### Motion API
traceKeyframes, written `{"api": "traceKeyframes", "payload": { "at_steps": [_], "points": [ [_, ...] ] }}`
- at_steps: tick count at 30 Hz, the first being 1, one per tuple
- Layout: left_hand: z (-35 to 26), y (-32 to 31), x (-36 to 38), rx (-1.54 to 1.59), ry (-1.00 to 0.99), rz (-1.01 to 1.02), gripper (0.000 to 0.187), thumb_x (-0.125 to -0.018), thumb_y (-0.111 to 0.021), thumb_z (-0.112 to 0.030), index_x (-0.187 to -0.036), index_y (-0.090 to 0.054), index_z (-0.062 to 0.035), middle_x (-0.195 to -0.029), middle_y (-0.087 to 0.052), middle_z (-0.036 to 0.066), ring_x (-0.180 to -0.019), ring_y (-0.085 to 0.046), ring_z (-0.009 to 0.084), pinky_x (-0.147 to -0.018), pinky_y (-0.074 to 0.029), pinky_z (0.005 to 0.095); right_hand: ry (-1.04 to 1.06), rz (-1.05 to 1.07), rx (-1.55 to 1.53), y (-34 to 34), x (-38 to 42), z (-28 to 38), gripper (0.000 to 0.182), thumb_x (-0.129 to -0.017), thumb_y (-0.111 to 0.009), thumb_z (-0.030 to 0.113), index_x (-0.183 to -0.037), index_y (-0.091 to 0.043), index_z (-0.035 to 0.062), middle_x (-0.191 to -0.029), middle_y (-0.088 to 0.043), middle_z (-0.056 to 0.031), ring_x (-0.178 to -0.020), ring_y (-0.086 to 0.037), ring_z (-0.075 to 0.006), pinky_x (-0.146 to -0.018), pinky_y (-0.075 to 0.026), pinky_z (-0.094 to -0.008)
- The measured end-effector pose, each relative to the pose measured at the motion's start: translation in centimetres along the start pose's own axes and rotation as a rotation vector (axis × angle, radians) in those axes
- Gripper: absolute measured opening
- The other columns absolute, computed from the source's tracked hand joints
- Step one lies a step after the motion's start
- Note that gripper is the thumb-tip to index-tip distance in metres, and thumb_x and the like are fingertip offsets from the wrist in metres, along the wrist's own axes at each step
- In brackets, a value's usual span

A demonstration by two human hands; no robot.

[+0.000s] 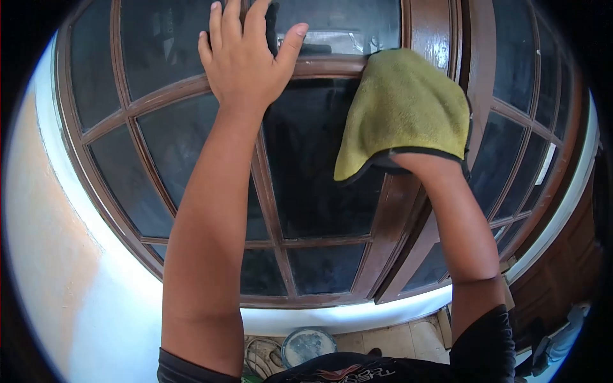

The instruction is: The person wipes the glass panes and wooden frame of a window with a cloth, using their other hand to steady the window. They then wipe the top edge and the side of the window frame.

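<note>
My left hand [249,57] lies with its fingers spread against the upper part of a brown wooden window frame [345,66], at a crossing of its bars. Nothing is in it. My right hand is hidden inside or beneath a yellow-green cleaning cloth [405,112] with black edging; only the wrist shows below the hem. The cloth rests against the frame and the dark glass pane [319,159], right of my left hand. How the covered fingers are set cannot be seen.
A second paned window panel [511,153] stands to the right. A white and peach wall [115,300] borders the left side. On the tiled floor [408,338] below are a round bucket [308,346] and a coiled hose or cable [260,357]. A brown wooden door [562,262] is at far right.
</note>
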State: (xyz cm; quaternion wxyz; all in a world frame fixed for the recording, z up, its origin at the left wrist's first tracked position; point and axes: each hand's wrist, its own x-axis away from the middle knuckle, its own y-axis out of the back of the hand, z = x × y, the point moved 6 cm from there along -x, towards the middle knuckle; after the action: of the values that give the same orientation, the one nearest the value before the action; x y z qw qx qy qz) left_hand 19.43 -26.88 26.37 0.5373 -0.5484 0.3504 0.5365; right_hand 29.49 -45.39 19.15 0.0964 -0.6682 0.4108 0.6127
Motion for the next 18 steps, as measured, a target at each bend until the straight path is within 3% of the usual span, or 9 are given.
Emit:
{"api": "traceKeyframes", "payload": {
  "at_steps": [12,13,14,16,18],
  "points": [
    [0.2,0.3,-0.1,-0.004,0.067,0.027,0.056,-0.086,-0.063,-0.034,-0.136,-0.051,-0.0106,-0.147,-0.041,0.020,-0.138,-0.035,0.0401,-0.109,-0.027,0.0575,0.224,-0.136,0.053,-0.5,-6.0,2.5,0.053,-0.087,-0.062,0.035,-0.135,-0.055,0.0134,-0.141,-0.052,-0.0135,-0.133,-0.045,-0.0320,-0.112,-0.032,-0.0447],
    [0.1,0.3,0.0,-0.067,0.033,0.020,0.066,-0.085,-0.065,-0.046,-0.137,-0.049,-0.0075,-0.144,-0.043,0.022,-0.135,-0.038,0.0426,-0.108,-0.029,0.0565,0.230,-0.140,0.048,-0.9,-6.6,2.2,0.053,-0.087,-0.062,0.035,-0.135,-0.055,0.0134,-0.141,-0.052,-0.0135,-0.133,-0.045,-0.0320,-0.112,-0.032,-0.0447],
    [0.4,-0.2,0.2,-0.073,0.036,0.017,0.066,-0.085,-0.065,-0.046,-0.137,-0.049,-0.0075,-0.144,-0.043,0.022,-0.135,-0.038,0.0426,-0.108,-0.029,0.0565,0.246,-0.173,0.045,-1.1,-7.1,1.8,0.053,-0.087,-0.061,0.035,-0.135,-0.055,0.0137,-0.141,-0.051,-0.0132,-0.133,-0.044,-0.0316,-0.113,-0.031,-0.0443],
    [1.1,-1.1,0.3,-0.053,0.068,-0.017,0.054,-0.091,-0.056,-0.051,-0.136,-0.054,-0.0221,-0.148,-0.042,0.012,-0.141,-0.033,0.0357,-0.111,-0.026,0.0584,0.273,-0.211,0.047,-1.1,-8.5,1.4,0.052,-0.088,-0.060,0.035,-0.136,-0.054,0.0141,-0.142,-0.051,-0.0129,-0.134,-0.044,-0.0313,-0.113,-0.031,-0.0440],
    [1.3,-1.3,0.6,-0.049,0.082,-0.014,0.052,-0.091,-0.056,-0.048,-0.136,-0.053,-0.0228,-0.148,-0.041,0.011,-0.141,-0.032,0.0338,-0.111,-0.025,0.0592,0.243,-0.232,0.050,-0.3,-10.7,0.9,0.052,-0.089,-0.059,0.034,-0.137,-0.053,0.0145,-0.143,-0.050,-0.0124,-0.134,-0.043,-0.0311,-0.113,-0.031,-0.0431]
  ]
}}
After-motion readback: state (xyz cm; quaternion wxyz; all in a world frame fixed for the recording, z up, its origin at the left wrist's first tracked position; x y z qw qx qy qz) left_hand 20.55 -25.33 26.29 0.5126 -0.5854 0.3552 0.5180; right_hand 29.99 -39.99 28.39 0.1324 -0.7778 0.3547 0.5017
